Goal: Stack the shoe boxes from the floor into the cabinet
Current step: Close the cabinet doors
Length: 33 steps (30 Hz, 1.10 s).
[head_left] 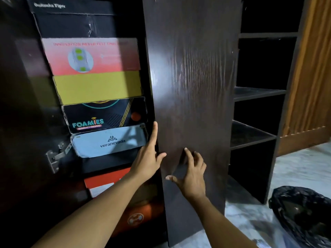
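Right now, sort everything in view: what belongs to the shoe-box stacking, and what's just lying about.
Job: veranevada box, Foamies box and yellow box in the stack; cabinet door; left hand and right hand, both touching it.
Lying about: black plastic bag; brown panel at far right.

The door (193, 86) stands mid-scene. Left of the door, shoe boxes (96, 86) lie stacked one on another inside the cabinet (147, 77). Right of the door are open shelves (258, 93). Further right of the door and lower, a bag (304, 212) sits on the floor (295, 169).
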Tool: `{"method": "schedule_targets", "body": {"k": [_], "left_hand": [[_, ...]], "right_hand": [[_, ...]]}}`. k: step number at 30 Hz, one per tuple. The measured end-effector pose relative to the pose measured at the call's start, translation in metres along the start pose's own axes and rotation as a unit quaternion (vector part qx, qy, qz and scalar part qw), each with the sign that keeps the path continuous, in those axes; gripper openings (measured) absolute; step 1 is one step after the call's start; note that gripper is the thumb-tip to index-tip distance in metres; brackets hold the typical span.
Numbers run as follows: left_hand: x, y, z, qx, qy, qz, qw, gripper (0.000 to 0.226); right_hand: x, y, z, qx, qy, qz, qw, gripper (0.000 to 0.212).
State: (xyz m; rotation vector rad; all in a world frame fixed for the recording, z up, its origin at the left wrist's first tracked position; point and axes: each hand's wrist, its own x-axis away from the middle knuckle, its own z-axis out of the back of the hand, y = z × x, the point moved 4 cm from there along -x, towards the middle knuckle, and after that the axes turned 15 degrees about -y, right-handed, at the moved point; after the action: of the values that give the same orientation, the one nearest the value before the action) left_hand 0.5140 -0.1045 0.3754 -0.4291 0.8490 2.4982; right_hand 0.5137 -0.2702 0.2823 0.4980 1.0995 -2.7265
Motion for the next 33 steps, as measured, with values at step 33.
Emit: {"method": "schedule_targets", "body": {"k": [33], "left_hand": [[0.119, 0.109, 0.163, -0.097, 0.089, 0.010, 0.991, 0.084]], "right_hand": [[0.049, -0.142, 0.043, -0.204, -0.055, 0.124, 0.969, 0.088]]}}
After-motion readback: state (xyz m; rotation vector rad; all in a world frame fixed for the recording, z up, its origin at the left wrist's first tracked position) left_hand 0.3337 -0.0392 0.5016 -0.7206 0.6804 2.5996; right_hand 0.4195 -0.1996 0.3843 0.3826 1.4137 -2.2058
